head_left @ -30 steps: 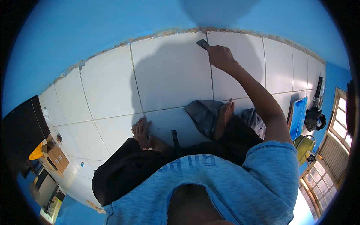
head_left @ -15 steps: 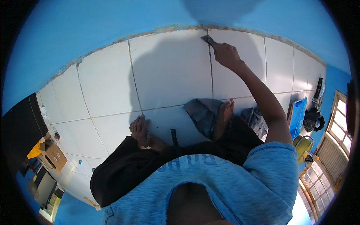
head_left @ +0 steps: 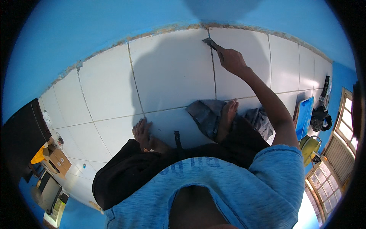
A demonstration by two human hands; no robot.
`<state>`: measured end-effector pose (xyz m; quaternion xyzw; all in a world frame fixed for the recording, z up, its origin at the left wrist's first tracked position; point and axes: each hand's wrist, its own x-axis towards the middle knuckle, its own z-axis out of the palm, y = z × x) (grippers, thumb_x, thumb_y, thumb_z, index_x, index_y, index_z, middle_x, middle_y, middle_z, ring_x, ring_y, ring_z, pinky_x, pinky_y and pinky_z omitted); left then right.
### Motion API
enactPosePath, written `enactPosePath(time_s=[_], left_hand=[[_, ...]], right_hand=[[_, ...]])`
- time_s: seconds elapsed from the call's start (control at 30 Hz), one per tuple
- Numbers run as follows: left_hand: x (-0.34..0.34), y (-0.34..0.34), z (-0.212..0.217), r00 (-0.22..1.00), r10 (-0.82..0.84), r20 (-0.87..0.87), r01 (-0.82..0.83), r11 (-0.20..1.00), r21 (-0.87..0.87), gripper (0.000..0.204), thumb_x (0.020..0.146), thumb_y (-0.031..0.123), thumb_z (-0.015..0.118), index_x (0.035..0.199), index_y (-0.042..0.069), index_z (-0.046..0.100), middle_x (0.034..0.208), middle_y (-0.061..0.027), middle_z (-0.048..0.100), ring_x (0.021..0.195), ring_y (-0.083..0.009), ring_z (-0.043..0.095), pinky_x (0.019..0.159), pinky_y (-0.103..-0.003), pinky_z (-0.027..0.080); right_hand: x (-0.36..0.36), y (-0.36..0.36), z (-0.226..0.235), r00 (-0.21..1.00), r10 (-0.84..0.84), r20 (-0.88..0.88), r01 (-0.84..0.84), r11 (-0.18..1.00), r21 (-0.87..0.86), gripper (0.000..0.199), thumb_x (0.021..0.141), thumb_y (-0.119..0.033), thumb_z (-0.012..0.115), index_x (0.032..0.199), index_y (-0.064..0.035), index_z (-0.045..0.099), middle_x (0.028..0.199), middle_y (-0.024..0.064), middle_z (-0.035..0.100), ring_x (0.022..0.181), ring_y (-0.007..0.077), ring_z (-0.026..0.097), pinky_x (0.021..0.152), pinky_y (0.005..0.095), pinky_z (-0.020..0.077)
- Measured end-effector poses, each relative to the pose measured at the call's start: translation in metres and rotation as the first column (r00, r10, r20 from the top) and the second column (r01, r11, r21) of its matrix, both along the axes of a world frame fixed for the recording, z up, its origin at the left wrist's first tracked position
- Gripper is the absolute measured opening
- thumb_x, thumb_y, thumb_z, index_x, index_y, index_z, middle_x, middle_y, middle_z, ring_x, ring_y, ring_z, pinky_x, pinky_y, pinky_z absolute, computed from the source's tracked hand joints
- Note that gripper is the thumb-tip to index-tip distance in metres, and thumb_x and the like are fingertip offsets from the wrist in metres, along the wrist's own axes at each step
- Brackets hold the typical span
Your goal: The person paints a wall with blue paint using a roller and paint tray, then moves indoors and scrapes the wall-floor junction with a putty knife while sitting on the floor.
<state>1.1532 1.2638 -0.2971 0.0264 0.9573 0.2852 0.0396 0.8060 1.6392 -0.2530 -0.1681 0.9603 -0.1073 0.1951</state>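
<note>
My right hand (head_left: 233, 61) is closed around a small putty knife (head_left: 209, 42). Its dark flat blade lies at a grout line (head_left: 212, 63) between two white tiles, a little below the wall's rough edge. Most of the handle is hidden in my fingers. My left hand and forearm do not show. My bare right foot (head_left: 229, 113) rests against a grey cloth (head_left: 203, 114) on the tiled floor (head_left: 171, 76). What appears to be my bare left foot (head_left: 142, 132) is on the tiles at the left.
A blue wall (head_left: 126, 19) runs along the far side, with a rough, chipped strip at its foot. At the right are a blue tray (head_left: 304, 117), black plastic bags (head_left: 319, 119) and a green-yellow container (head_left: 310, 149). A cardboard box (head_left: 57, 160) stands at the left.
The putty knife in my right hand has shifted slightly toward me along the grout line. My feet and the grey cloth stay in place.
</note>
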Motion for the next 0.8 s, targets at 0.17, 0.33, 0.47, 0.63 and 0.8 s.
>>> enactPosePath(time_s=[0.17, 0.33, 0.47, 0.63, 0.8], left_hand=[[0.006, -0.002, -0.008, 1.000, -0.015, -0.005, 0.015, 1.000, -0.028, 0.056, 0.074, 0.040, 0.049, 0.118, 0.009, 0.063, 0.136, -0.0185, 0.049, 0.127, -0.0400, 0.042, 0.103, -0.054, 0.029], [0.001, -0.004, 0.000, 0.998, -0.064, 0.007, 0.064, 0.998, -0.014, 0.057, 0.071, 0.037, 0.051, 0.118, 0.008, 0.063, 0.137, -0.0199, 0.048, 0.126, -0.0409, 0.042, 0.103, -0.054, 0.029], [0.003, -0.004, -0.005, 0.999, -0.039, 0.005, 0.039, 0.999, -0.001, 0.056, 0.070, 0.033, 0.051, 0.119, 0.008, 0.062, 0.137, -0.0211, 0.046, 0.126, -0.0425, 0.041, 0.104, -0.055, 0.029], [0.006, -0.007, -0.005, 0.996, -0.078, 0.045, 0.082, 0.993, -0.089, 0.058, 0.068, 0.032, 0.050, 0.119, 0.008, 0.062, 0.138, -0.0208, 0.046, 0.126, -0.0418, 0.042, 0.104, -0.055, 0.028], [0.003, 0.000, 0.000, 1.000, -0.015, 0.023, 0.015, 1.000, -0.012, 0.057, 0.068, 0.031, 0.050, 0.120, 0.009, 0.062, 0.138, -0.0200, 0.046, 0.127, -0.0400, 0.042, 0.105, -0.055, 0.027]], right_hand=[[-0.006, 0.002, -0.008, 1.000, -0.027, -0.001, 0.027, 0.999, -0.040, 0.041, 0.093, -0.016, 0.047, 0.134, -0.0168, 0.047, 0.073, 0.0215, 0.063, 0.069, 0.0387, 0.063, 0.063, 0.0508, 0.0512], [0.007, 0.000, -0.012, 0.996, -0.079, -0.033, 0.075, 0.990, -0.122, 0.042, 0.093, -0.014, 0.048, 0.135, -0.0186, 0.048, 0.070, 0.0218, 0.062, 0.066, 0.0404, 0.062, 0.061, 0.0511, 0.0498], [0.011, -0.005, -0.016, 0.992, -0.121, -0.043, 0.117, 0.989, -0.087, 0.043, 0.092, -0.013, 0.048, 0.135, -0.0195, 0.048, 0.069, 0.0213, 0.062, 0.066, 0.0405, 0.062, 0.061, 0.0508, 0.0501], [0.013, -0.006, -0.017, 0.988, -0.146, -0.054, 0.136, 0.979, -0.155, 0.045, 0.092, -0.013, 0.049, 0.136, -0.0199, 0.047, 0.070, 0.0213, 0.062, 0.067, 0.0404, 0.063, 0.062, 0.0514, 0.0500], [0.016, -0.015, -0.003, 0.986, -0.159, 0.046, 0.162, 0.983, -0.088, 0.044, 0.094, -0.022, 0.045, 0.138, -0.0153, 0.043, 0.075, 0.0220, 0.064, 0.072, 0.0404, 0.064, 0.066, 0.0530, 0.0506]])
